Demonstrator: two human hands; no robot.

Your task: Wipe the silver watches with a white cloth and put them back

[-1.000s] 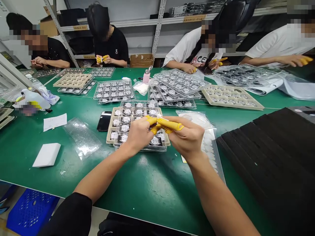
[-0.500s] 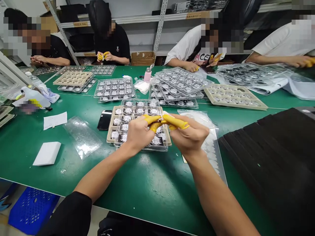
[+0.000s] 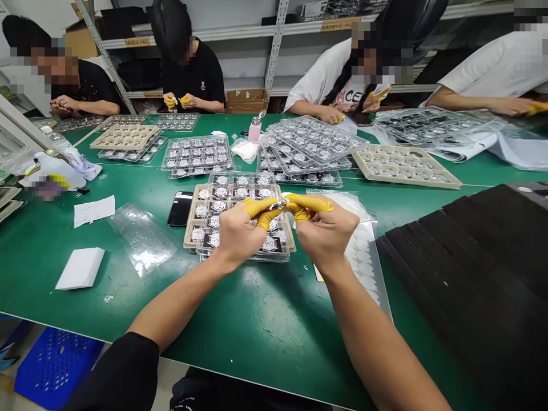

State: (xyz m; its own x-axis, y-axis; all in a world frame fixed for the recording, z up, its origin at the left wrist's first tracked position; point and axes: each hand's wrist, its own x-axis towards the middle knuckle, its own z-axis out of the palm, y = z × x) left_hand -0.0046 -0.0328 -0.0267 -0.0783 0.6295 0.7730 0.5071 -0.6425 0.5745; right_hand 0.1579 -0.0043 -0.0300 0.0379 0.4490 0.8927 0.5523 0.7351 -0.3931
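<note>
Pinching a small silvery piece (image 3: 277,204) between yellow-cotted fingertips (image 3: 261,208), the left hand (image 3: 240,231) held it over the clear blister tray (image 3: 244,258) (likely so any slip landed there). The right hand (image 3: 327,231) closed in just beside it, its hold unclear. Stacked trays (image 3: 314,140) waited farther across the worktop (image 3: 265,319).

The left hand (image 3: 240,228) and right hand (image 3: 327,231) each wear yellow rubber finger cots (image 3: 310,203) on two fingers, snug and smooth, with a matte finish. The left arm (image 3: 180,302) comes out of a plain black sleeve (image 3: 113,371), its edge reaching the forearm; the right arm (image 3: 381,337) shows no clothing in view.
</note>
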